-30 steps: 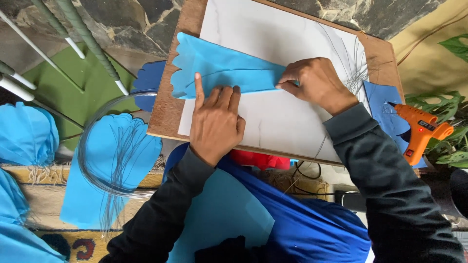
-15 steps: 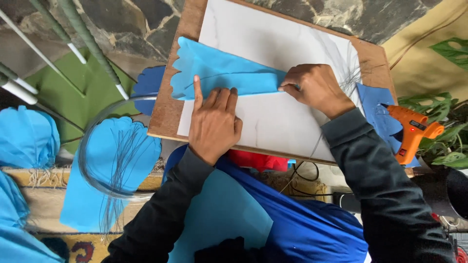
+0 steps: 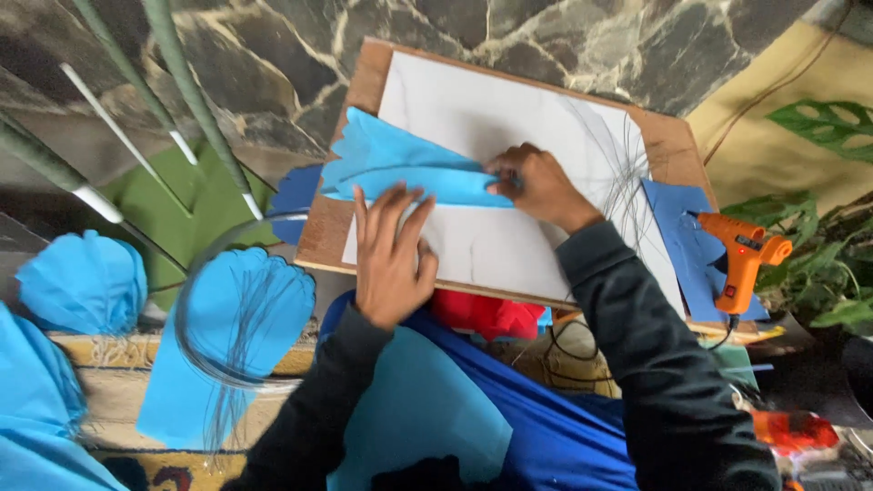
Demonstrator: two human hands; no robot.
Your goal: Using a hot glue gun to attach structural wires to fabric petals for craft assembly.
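Note:
A folded light blue foam petal (image 3: 400, 165) with a scalloped left edge lies on a white sheet (image 3: 509, 136) on a wooden board (image 3: 673, 145). My left hand (image 3: 391, 259) lies flat, fingers spread, pressing the petal's lower edge and the sheet. My right hand (image 3: 536, 186) is closed on the petal's narrow right end, pinching it against the sheet. Thin dark wires (image 3: 623, 168) fan out on the sheet just right of that hand.
An orange glue gun (image 3: 746, 259) rests on dark blue foam (image 3: 677, 227) at the board's right. A wire coil (image 3: 227, 314) lies on a light blue petal at left, near more blue petals (image 3: 82, 282) and green-wrapped stems (image 3: 182, 82). Blue foam covers my lap.
My right hand has slid left along the petal, gathering its narrow end. My left hand stays pressed on the petal's lower edge. The view has shifted slightly.

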